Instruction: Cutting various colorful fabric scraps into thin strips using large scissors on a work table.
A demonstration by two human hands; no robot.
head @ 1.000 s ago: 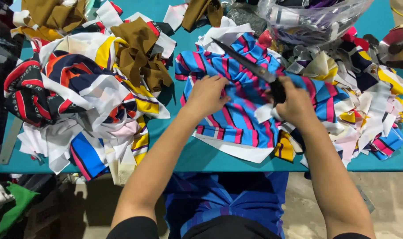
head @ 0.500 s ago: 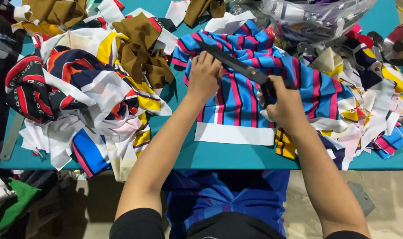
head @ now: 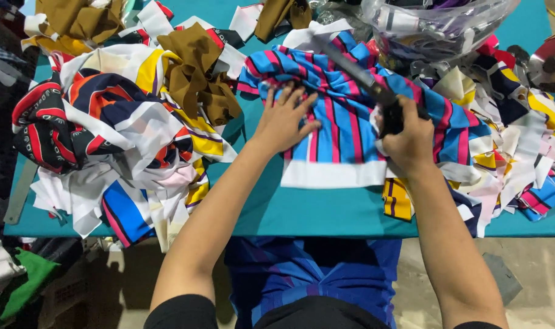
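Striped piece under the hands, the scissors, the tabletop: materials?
Striped piece: looks like thin knit fabric, blue with pink, matte; it bunches into soft folds. Scissors in the right hand: blades look like bare grey metal with a dull sheen; handle dark, possibly plastic, mostly hidden. Tabletop: smooth, flat teal surface; material unclear.

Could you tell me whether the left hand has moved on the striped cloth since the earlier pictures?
Yes. The left hand has shifted up the blue and pink striped cloth, away from the teal table's near edge.
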